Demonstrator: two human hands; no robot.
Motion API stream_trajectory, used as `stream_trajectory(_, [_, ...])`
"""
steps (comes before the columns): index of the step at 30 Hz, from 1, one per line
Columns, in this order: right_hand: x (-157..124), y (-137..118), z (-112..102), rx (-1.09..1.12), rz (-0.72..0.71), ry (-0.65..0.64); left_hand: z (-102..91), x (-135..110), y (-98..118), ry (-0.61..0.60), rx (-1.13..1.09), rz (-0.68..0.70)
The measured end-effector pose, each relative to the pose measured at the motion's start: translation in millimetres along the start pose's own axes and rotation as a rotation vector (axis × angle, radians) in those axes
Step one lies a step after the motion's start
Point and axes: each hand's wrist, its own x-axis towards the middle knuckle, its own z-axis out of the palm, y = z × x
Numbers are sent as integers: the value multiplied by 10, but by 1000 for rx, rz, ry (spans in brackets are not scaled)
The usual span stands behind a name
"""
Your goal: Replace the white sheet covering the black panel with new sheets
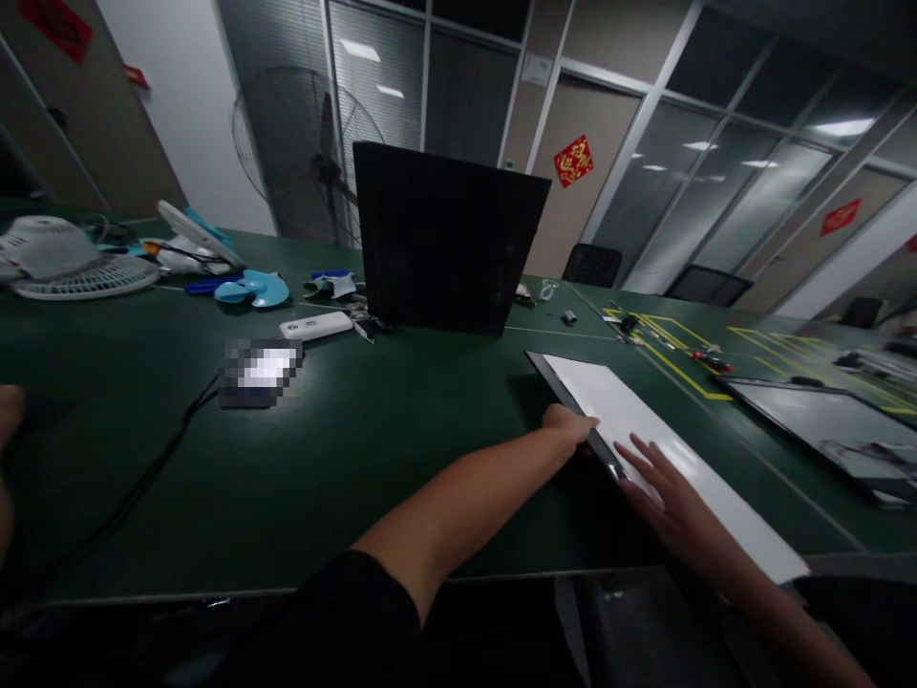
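A flat white panel point(716, 478) with a dark frame along its left side lies tilted near the front edge of the table. My left hand point(569, 425) grips that dark edge, thumb on top and the other fingers mostly hidden beneath. Just to the right, my right hand point(663, 492) rests on the white surface with its fingers outstretched and apart. Beyond my left hand stands a large black panel point(451, 239), upright on the table.
On the green table point(430, 411) are a blurred-out device point(259, 373) with a cable, a white handle-like piece point(316, 326), blue fan blades point(254, 289) and a white fan grille point(90, 277). Another framed panel point(823, 420) lies right. Part of another person's hand point(9, 411) shows left.
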Motion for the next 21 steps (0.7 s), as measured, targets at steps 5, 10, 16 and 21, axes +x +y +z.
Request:
stream_trajectory(5, [244, 445, 332, -163, 135, -178, 77, 57, -6, -71, -59, -38])
stream_trajectory(10, [381, 855, 318, -184, 120, -221, -194, -87, -182, -97, -195, -64])
stream_trajectory(16, [471, 1395, 248, -225, 89, -214, -1119, -536, -502, 110, -396, -33])
stream_trajectory(21, [485, 1777, 194, -346, 195, -62, -1799, -1139, -757, 433, -635, 52])
